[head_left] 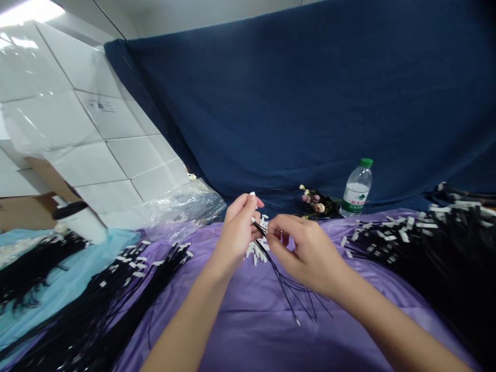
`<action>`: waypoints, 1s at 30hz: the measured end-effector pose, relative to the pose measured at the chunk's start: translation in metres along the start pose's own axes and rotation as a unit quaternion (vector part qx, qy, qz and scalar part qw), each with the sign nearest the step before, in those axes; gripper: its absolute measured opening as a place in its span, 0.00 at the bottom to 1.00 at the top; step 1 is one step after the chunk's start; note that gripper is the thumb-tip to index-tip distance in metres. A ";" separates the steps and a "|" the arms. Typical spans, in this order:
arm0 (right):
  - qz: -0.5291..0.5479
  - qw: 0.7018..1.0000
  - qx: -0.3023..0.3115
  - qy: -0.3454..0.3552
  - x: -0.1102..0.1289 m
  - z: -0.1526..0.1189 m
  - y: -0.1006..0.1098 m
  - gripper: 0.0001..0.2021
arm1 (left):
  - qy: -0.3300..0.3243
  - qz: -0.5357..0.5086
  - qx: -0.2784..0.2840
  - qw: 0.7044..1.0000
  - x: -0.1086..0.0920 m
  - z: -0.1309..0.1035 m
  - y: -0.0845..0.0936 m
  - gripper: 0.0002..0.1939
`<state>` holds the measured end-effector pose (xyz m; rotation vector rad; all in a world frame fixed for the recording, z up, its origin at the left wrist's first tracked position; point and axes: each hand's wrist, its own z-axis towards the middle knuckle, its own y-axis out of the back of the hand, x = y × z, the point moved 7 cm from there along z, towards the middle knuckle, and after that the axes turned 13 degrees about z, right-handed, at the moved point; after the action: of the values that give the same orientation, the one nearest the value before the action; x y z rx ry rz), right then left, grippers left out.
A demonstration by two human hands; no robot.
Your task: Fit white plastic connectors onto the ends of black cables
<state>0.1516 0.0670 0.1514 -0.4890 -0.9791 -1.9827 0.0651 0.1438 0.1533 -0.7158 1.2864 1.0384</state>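
We list black wires (274,264) above purple cloth (251,330), the grip of our left hand (239,227) clamped on them. Our right hand (308,248) adjoins the wires; whether its grip is clamped, we cannot tell.

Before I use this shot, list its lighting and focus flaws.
Head view: the ceiling light is blown out, and glare streaks the plastic wrap over the white boxes; head view: the right-side cable pile sinks to near black, strands merging; head view: the left hand and right hand read clearly, but the bottle's small print looks soft.
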 end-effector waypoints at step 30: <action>0.491 0.797 -0.350 -0.012 -0.038 0.002 0.124 0.09 | 0.006 0.033 0.018 0.999 -0.003 0.007 0.018 0.13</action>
<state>0.2756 0.0474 0.1849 -1.1489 0.1284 -1.2657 0.0515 0.1565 0.1596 -0.6569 1.3430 1.0638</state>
